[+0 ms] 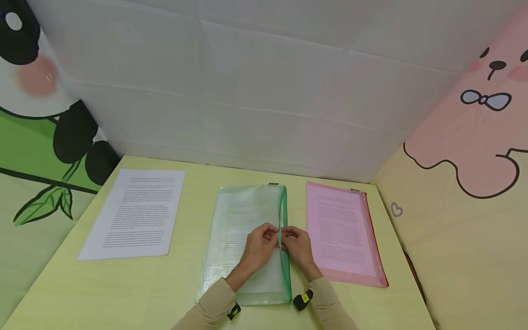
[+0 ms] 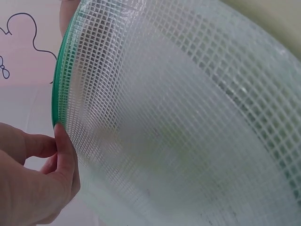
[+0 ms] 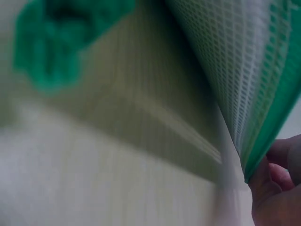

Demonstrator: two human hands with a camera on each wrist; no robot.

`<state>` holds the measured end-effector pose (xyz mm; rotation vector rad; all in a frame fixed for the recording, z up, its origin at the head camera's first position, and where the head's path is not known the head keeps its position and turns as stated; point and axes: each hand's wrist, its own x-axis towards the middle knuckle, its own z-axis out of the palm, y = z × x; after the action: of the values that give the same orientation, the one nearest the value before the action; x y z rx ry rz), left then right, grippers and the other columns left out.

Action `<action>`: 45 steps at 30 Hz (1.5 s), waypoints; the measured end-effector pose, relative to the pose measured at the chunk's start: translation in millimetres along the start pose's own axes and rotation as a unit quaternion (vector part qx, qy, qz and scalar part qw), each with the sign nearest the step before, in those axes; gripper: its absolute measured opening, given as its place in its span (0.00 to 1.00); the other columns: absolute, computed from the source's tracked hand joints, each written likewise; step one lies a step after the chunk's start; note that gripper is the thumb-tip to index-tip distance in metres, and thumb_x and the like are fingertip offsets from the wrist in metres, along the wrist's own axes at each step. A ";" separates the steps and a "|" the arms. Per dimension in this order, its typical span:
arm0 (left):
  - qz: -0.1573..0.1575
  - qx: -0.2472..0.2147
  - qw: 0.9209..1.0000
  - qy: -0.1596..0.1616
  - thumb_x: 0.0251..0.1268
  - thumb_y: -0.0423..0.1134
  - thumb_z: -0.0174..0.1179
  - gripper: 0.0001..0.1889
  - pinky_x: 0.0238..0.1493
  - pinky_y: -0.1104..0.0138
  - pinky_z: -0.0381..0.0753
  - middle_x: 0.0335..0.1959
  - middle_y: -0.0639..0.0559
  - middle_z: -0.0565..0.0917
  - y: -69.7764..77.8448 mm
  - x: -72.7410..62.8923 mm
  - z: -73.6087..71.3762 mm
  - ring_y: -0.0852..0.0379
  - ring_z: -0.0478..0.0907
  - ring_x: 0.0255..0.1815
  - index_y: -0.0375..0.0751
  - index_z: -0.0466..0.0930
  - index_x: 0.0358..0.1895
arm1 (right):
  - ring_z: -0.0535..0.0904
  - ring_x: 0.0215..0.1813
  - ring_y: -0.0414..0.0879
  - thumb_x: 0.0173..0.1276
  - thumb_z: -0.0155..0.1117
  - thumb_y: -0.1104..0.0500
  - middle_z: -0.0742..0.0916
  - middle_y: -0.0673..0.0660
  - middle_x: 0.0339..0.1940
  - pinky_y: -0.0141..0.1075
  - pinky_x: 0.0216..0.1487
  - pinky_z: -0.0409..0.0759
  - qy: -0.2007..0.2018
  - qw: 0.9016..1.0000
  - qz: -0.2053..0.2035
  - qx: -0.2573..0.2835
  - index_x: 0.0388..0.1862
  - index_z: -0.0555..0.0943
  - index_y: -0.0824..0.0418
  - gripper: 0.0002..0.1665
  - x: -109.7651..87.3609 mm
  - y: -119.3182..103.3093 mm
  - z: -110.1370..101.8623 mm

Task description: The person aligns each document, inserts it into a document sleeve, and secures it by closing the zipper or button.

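Note:
A pale green mesh zip pouch (image 1: 243, 197) lies in the middle of the table with a printed sheet visible through it. Its green zipper edge (image 1: 285, 270) runs along the right side, and the opening gapes partway along. My left hand (image 1: 257, 247) pinches one lip of the opening between thumb and fingers; in the left wrist view that green lip (image 2: 56, 89) bows upward. Opposite it, my right hand (image 1: 299, 250) pinches the other lip, whose green band (image 3: 277, 113) is raised in the right wrist view. Both hands' fingertips are close together.
To the right lies a pink zip pouch (image 1: 344, 270) with a red zipper edge and a printed sheet inside. A loose printed sheet (image 1: 142, 213) lies at the left of the table (image 1: 123, 288). Fabric walls (image 1: 264, 101) stand behind and at both sides.

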<state>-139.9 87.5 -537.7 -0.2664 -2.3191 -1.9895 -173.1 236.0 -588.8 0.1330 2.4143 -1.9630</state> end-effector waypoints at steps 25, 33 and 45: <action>-0.027 -0.016 0.999 0.014 0.71 0.24 0.58 0.05 0.34 0.68 0.86 0.35 0.40 0.84 4.8 0.2 7.0 0.49 0.85 0.33 0.25 0.79 0.44 | 0.77 0.26 0.38 0.72 0.62 0.69 0.86 0.59 0.36 0.27 0.26 0.77 0.005 1.000 0.019 -0.020 0.46 0.82 0.72 0.08 1.2 9.9 -1.3; -0.018 0.001 1.000 0.001 0.71 0.23 0.57 0.04 0.34 0.67 0.86 0.34 0.40 0.84 4.7 1.0 7.8 0.49 0.84 0.34 0.26 0.80 0.43 | 0.79 0.29 0.39 0.69 0.62 0.70 0.87 0.57 0.32 0.28 0.27 0.79 0.013 1.000 0.010 -0.022 0.41 0.83 0.72 0.06 -2.2 7.6 0.0; -0.016 0.011 1.000 0.006 0.70 0.24 0.59 0.04 0.32 0.69 0.85 0.34 0.38 0.85 -2.6 1.3 8.6 0.52 0.85 0.31 0.25 0.81 0.43 | 0.87 0.34 0.46 0.72 0.65 0.68 0.90 0.65 0.39 0.36 0.35 0.88 -0.021 1.000 0.005 -0.008 0.49 0.85 0.73 0.10 -5.6 -4.2 -15.1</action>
<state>-141.1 95.8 -541.4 -0.2163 -2.3521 -1.9736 -167.4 249.6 -581.1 0.1026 2.3984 -1.9209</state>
